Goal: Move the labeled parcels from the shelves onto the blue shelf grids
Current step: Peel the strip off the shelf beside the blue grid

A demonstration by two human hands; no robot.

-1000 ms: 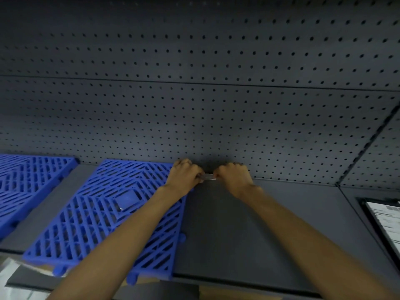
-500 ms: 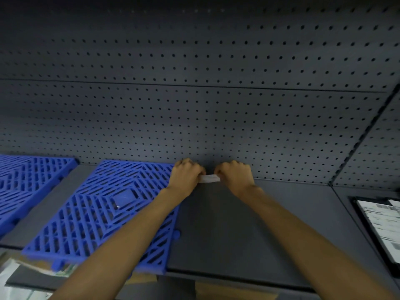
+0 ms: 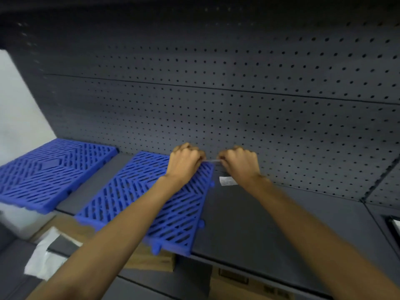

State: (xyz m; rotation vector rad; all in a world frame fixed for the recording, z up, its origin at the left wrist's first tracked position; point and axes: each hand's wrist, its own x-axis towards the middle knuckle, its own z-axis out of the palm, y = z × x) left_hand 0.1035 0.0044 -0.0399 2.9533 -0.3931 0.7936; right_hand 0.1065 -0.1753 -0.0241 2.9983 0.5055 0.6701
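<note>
Both hands are at the back of the shelf, fingers curled. My left hand (image 3: pixel 185 163) and my right hand (image 3: pixel 240 163) each pinch one end of a thin pale strip (image 3: pixel 211 161) stretched between them. My left hand is over the far right corner of a blue shelf grid (image 3: pixel 151 204). A second blue grid (image 3: pixel 49 169) lies further left. Below my right wrist a small white label (image 3: pixel 227 181) sits on a dark flat surface (image 3: pixel 249 224); I cannot tell whether that is a parcel or the bare shelf.
A dark pegboard wall (image 3: pixel 259 105) closes the back. At the far right edge the corner of a white-labeled parcel (image 3: pixel 396 226) shows. Under the shelf are cardboard boxes (image 3: pixel 149 260) and white wrapping (image 3: pixel 45 258). A pale wall (image 3: pixel 19 118) stands at the left.
The view has swung left, so the grids and hands sit further right. Both hands still pinch the strip, which looks thinner. A small white label now shows on the dark surface.
</note>
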